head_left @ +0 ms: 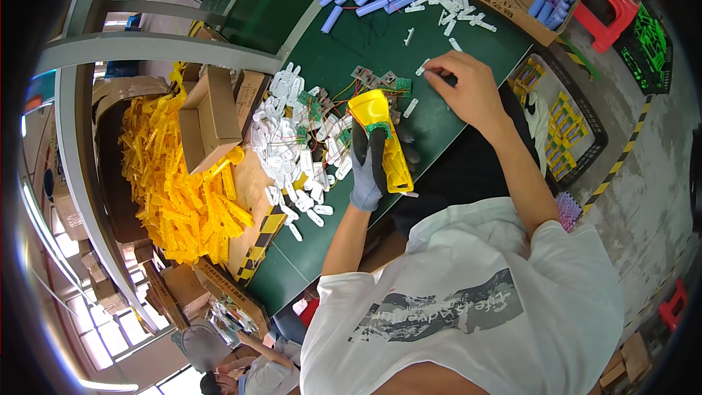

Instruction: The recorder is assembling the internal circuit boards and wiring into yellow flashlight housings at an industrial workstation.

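I count one yellow plastic casing [395,164] at the green bench's [433,128] edge, gripped by the grey-gloved left hand [368,168], and one small white plastic piece [422,68] pinched in the bare right hand [472,89].

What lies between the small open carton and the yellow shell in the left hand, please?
The head view shows a heap of white parts, with green circuit boards among them, between the carton and the shell.
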